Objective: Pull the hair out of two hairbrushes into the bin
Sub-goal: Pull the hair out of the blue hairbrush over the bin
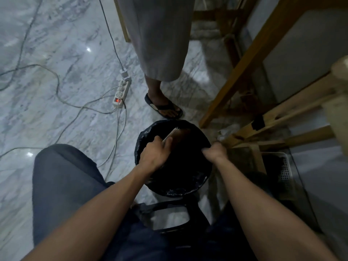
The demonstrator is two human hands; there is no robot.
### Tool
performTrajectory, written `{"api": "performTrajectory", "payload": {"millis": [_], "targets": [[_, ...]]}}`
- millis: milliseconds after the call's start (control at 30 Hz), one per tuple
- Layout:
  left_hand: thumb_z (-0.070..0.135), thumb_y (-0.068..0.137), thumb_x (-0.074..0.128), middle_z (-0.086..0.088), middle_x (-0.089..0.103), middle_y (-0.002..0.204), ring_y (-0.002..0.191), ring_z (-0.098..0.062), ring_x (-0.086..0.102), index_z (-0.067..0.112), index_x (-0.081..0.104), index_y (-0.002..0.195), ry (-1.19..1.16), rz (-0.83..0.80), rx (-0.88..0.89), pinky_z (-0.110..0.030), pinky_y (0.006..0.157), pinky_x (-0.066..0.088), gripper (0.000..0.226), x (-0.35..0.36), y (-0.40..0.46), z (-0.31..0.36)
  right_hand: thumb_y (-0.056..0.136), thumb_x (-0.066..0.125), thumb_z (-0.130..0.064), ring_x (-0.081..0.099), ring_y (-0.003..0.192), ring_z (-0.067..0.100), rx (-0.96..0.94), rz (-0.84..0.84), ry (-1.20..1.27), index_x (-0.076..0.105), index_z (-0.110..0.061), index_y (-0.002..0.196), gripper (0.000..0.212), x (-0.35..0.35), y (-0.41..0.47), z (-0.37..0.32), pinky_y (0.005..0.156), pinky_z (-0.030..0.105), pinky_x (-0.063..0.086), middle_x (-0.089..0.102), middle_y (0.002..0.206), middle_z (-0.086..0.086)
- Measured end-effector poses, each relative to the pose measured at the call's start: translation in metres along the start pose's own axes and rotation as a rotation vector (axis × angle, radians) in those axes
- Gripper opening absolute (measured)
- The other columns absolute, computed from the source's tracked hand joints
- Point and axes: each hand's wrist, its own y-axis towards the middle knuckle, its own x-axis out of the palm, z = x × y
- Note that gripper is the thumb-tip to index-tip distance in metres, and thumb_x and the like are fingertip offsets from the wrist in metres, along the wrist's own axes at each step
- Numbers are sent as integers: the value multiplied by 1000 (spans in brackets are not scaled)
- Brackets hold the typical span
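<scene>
A round bin (195,185) lined with a black bag stands on the floor in front of my knees. My left hand (153,154) is closed around a wooden hairbrush (174,133) and holds it over the bin's mouth, bristles turned to the right. My right hand (214,152) is at the bin's right rim with its fingers pinched together, apart from the brush. Whether it holds hair or the bag's edge is too dark to tell. A second hairbrush is not visible.
Another person stands just beyond the bin, one sandalled foot (163,106) close to its far rim. A power strip (121,91) and loose cables lie on the marble floor to the left. Wooden frames (244,72) crowd the right side. A dark plastic basket (282,172) sits low right.
</scene>
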Motion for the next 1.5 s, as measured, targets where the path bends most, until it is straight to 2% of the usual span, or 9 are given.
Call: {"api": "performTrajectory", "payload": {"millis": [67,167,433,633,933,1067,1300,1400,1500], "targets": [[65,96,30,-7,60,81,72,-28,58,11,49,95,21,16,31,-40,63,46,57,-8,-5,6,101,58,-36,61,123,32,-60,-33,234,58,-7,138,47,-13,-7,-15,96,35,50,62,135,12],[66,96,29,-5,59,78,71,-25,58,13,49,92,45,35,88,-42,67,49,56,-21,-14,18,98,63,-44,69,98,21,-159,-68,483,67,-17,118,34,-28,-24,-34,93,41,58,72,104,2],[63,86,45,-5,64,93,84,-27,61,16,55,103,80,27,150,-45,77,52,51,-46,-37,33,91,75,-13,62,62,14,-452,-89,412,75,-3,94,10,-30,-59,-46,54,18,51,68,73,8],[47,94,51,-6,68,97,88,-22,64,15,62,105,61,-87,189,-38,76,52,36,-65,-48,19,91,76,-10,57,52,9,-442,-7,391,73,-11,79,12,-36,-66,-46,51,18,50,64,60,2],[39,100,47,-13,63,93,82,-26,58,7,59,97,94,14,98,-36,64,39,35,-95,-47,5,95,72,-18,68,79,21,-326,191,222,72,-17,72,23,-66,-67,-26,79,37,58,72,78,5],[41,98,47,-11,58,88,72,-21,52,10,51,88,116,83,87,-34,57,33,33,-101,-45,6,94,71,-20,69,107,32,-256,270,150,78,-6,95,16,-74,-69,-25,91,35,53,75,107,16],[47,97,48,-3,51,77,71,-25,51,13,45,95,216,184,261,-36,58,34,34,-97,-60,24,102,55,-46,56,119,18,-427,58,119,67,-20,133,42,-65,-106,-44,92,30,41,62,127,-4],[46,97,49,-3,51,76,71,-25,49,16,43,95,217,211,299,-36,60,35,31,-96,-62,29,92,61,-62,59,117,13,-557,-38,183,73,-28,124,48,-63,-121,-50,96,33,45,67,123,-10],[45,97,49,0,49,77,70,-24,47,15,43,94,239,215,332,-36,59,33,31,-96,-64,37,88,75,-46,67,103,12,-646,-23,169,80,-22,107,31,-59,-122,-53,90,29,48,76,108,-1]]}}
